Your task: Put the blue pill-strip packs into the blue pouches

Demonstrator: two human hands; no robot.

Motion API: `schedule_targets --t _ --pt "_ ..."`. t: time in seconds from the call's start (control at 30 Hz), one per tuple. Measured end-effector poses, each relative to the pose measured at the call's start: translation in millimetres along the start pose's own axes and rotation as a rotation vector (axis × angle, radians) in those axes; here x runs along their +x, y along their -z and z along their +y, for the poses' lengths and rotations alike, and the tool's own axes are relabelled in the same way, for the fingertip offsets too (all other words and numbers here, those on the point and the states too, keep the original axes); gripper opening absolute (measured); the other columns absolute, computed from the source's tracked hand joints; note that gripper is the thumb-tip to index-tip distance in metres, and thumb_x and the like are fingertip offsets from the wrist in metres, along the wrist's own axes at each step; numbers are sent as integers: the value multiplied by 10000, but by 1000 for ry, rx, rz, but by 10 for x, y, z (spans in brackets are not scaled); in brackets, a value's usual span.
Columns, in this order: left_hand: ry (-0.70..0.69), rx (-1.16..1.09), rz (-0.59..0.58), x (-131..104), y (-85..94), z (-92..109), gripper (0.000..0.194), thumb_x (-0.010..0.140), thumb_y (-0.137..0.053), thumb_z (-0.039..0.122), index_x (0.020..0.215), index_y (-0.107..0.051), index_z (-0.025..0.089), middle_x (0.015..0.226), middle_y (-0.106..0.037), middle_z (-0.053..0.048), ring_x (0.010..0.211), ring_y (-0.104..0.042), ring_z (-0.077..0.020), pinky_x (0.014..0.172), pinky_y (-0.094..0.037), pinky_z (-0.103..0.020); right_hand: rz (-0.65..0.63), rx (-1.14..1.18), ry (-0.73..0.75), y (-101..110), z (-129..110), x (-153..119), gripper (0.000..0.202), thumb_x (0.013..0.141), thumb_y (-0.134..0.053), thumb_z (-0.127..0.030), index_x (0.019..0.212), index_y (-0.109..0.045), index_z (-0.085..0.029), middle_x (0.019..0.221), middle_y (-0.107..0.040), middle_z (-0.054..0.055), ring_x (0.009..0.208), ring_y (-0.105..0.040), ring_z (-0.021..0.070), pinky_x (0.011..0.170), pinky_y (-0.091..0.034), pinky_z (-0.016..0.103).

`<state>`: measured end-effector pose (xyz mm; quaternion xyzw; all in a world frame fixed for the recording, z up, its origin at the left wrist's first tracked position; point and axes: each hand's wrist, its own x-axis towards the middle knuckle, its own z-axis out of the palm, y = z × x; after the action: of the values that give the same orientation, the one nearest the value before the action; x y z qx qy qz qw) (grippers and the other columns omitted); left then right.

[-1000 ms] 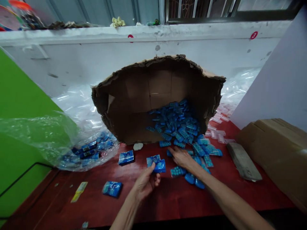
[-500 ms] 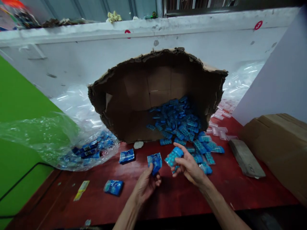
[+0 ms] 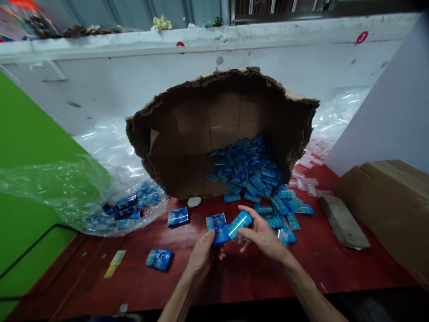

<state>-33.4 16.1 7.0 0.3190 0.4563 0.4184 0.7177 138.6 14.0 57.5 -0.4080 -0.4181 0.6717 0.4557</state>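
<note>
Your left fingers (image 3: 210, 236) pinch a wrapper (image 3: 216, 222); your right fingers (image 3: 248, 233) grip a pack (image 3: 239, 223). Whether the two touch is unclear.

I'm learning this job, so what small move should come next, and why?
Probably ease the clear pack into the blue packet, if it's open: the right hand holds the pack with its end at the packet's edge, while the left hand pinches the packet.

Everything's shot from one head-worn cam, aimed forward and kinda down; left hand (image 3: 202, 251) and right hand (image 3: 264, 236) are framed pretty close, red table (image 3: 258, 281) below, white wall (image 3: 100, 87) beyond.
</note>
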Motion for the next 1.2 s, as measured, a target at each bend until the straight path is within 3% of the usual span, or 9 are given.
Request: schedule_targets --t 0.3,0.67,0.77,0.9,1.03,1.1,1.2 --pt "-131 258 -21 -28 63 112 348 695 -502 475 572 -543 152 448 -579 -14 419 -519 -137 453 -391 -235 7 40 22 1 5 -83 558 655 -604 -197 1138 -324 -217 657 -566 -54 583 -590 128 491 -514 263" --pt "-120 283 -18 -31 15 131 339 671 -530 471 565 -555 149 438 -585 -23 408 -531 -144 443 -410 -241 89 81 34 34 197 -145 511 660 -588 -159 1082 -311 -240 724 -547 -44 628 -596 134 501 -507 253" --pt "-93 220 23 -38 -42 115 339 637 -570 469 553 -540 142 424 -575 -20 391 -527 -133 435 -411 -234 154 70 43 -3 265 -159 493 638 -613 -175 1047 -350 -253 734 -491 -51 626 -558 118 501 -510 255" --pt "-6 -31 17 -82 -142 69 321 625 -601 447 661 -549 132 496 -602 -27 413 -542 -131 405 -417 -227 273 -55 109 -68 415 -163 457 605 -647 -208 994 -412 -250 829 -489 -14 629 -515 124 502 -490 253" --pt "114 -188 10 -122 -209 51 261 655 -622 330 799 -559 122 657 -646 -62 540 -591 -136 481 -464 -221 397 -239 212 -130 572 -162 369 600 -655 -238 931 -492 -241 890 -521 10 741 -519 166 664 -464 294" --pt "135 -209 22 -120 -211 68 223 672 -612 296 802 -556 124 677 -645 -59 568 -596 -136 488 -466 -214 335 -243 213 -133 601 -167 355 631 -637 -268 960 -510 -234 810 -543 3 709 -524 157 669 -457 292" --pt "153 -191 -12 -102 -185 112 205 702 -577 308 791 -554 125 686 -640 -64 578 -598 -147 471 -453 -218 135 -44 119 -83 568 -154 423 762 -487 -377 1145 -406 -219 601 -514 -32 502 -496 115 487 -451 257"
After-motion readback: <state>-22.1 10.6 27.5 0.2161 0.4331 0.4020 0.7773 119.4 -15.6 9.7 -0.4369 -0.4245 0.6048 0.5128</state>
